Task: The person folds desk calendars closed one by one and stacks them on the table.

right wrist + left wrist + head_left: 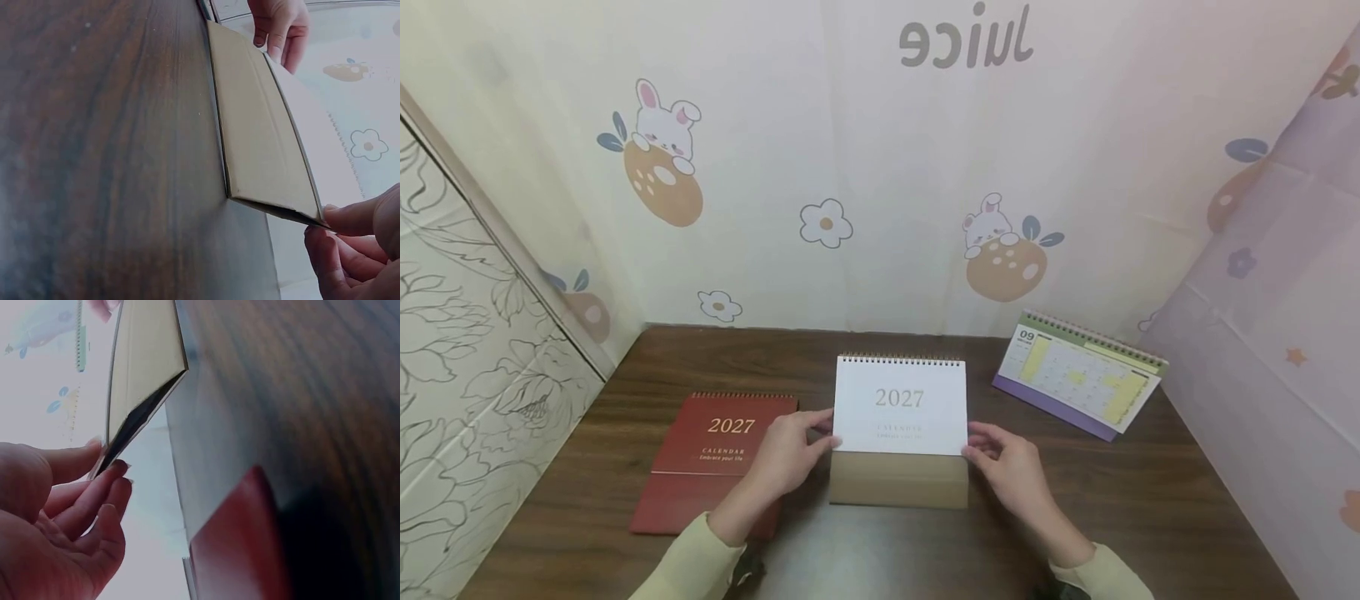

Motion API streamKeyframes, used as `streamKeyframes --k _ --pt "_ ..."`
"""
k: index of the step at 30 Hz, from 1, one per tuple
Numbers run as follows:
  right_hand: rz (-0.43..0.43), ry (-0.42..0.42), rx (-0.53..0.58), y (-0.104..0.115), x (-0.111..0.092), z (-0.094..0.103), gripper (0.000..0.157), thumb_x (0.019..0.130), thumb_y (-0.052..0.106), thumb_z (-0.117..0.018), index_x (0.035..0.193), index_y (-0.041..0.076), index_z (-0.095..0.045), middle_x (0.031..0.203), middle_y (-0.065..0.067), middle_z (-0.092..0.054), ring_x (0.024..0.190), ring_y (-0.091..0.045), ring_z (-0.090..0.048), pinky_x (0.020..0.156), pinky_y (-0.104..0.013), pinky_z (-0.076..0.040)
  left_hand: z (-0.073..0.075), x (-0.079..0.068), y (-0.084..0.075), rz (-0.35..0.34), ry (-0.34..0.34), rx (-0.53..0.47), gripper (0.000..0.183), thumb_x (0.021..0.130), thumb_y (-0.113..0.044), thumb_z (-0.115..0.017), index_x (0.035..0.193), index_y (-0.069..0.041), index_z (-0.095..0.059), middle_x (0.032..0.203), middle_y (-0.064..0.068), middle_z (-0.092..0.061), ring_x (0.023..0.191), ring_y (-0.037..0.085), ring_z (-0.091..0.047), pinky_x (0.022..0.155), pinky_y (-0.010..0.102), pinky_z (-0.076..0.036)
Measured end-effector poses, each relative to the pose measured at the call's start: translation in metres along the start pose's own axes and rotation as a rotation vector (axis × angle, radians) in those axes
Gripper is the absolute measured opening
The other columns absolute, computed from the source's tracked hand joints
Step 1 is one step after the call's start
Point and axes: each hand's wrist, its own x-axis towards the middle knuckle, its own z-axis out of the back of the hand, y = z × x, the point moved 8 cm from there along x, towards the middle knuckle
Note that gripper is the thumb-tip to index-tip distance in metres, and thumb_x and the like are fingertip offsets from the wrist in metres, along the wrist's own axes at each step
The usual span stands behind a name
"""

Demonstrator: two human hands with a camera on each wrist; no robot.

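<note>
A white desk calendar marked 2027 stands in the middle of the table, its wire binding at the top and its tan base facing me. My left hand pinches its left edge low on the white page, thumb in front and fingers behind. At the opposite edge, my right hand pinches it the same way. The left wrist view shows the folded base from its end, with a dark gap inside. In the right wrist view the right thumb and fingers grip the base's corner.
A red 2027 calendar is at the left, partly covered by my left hand and forearm. Back right, a calendar with a purple base stands at an angle. A printed curtain hangs behind the dark wooden table.
</note>
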Motion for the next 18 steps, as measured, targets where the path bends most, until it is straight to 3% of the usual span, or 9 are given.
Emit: streamKeyframes --k 5,9,10,12,16,18 --pt "-0.024 0.044 -0.020 -0.004 -0.002 -0.003 0.030 0.086 0.005 -0.077 0.115 0.001 -0.071 0.089 -0.002 -0.071 0.082 -0.017 -0.068 0.074 -0.032 -0.057 -0.006 -0.002 0.004 0.027 0.048 0.017 0.047 0.084 -0.020 -0.081 0.127 -0.005 -0.068 0.105 0.005 -0.073 0.057 0.011 -0.046 0.053 0.027 -0.043" --pt "-0.046 0.091 -0.028 -0.006 -0.003 -0.008 0.029 0.086 0.005 -0.076 0.114 0.001 -0.071 0.089 -0.001 -0.070 0.081 -0.016 -0.067 0.073 -0.033 -0.056 -0.010 -0.003 0.007 0.064 0.097 0.020 0.048 0.085 -0.024 -0.081 0.127 -0.004 -0.068 0.078 0.007 -0.068 0.047 0.011 -0.035 0.045 0.027 -0.038" --pt "-0.049 0.105 -0.030 -0.007 -0.004 -0.010 0.029 0.086 0.005 -0.076 0.114 0.000 -0.070 0.089 -0.001 -0.070 0.081 -0.016 -0.067 0.073 -0.033 -0.056 -0.011 -0.004 0.007 0.074 0.107 0.017 0.048 0.085 -0.025 -0.081 0.126 -0.003 -0.068 0.078 0.008 -0.068 0.046 0.012 -0.033 0.045 0.028 -0.037" --pt "-0.053 0.130 -0.036 -0.008 -0.006 -0.013 0.029 0.086 0.005 -0.076 0.114 -0.001 -0.070 0.088 -0.001 -0.070 0.080 -0.015 -0.067 0.072 -0.033 -0.056 -0.013 -0.004 0.010 0.093 0.128 0.017 0.049 0.084 -0.027 -0.081 0.125 -0.002 -0.069 0.080 0.011 -0.069 0.049 0.012 -0.038 0.046 0.029 -0.038" --pt "-0.045 0.175 -0.064 -0.009 -0.008 -0.019 0.028 0.087 0.006 -0.076 0.112 -0.002 -0.070 0.087 -0.001 -0.070 0.080 -0.015 -0.067 0.074 -0.035 -0.056 -0.017 -0.005 0.015 0.120 0.149 0.027 0.050 0.083 -0.032 -0.082 0.121 -0.001 -0.071 0.114 0.015 -0.071 0.071 0.016 -0.054 0.057 0.031 -0.044" --pt "-0.039 0.189 -0.082 -0.010 -0.009 -0.021 0.027 0.087 0.006 -0.075 0.112 -0.002 -0.070 0.087 -0.001 -0.070 0.080 -0.014 -0.066 0.075 -0.036 -0.056 -0.019 -0.005 0.017 0.131 0.160 0.038 0.050 0.082 -0.034 -0.082 0.119 -0.002 -0.072 0.117 0.015 -0.070 0.079 0.017 -0.057 0.062 0.032 -0.045"
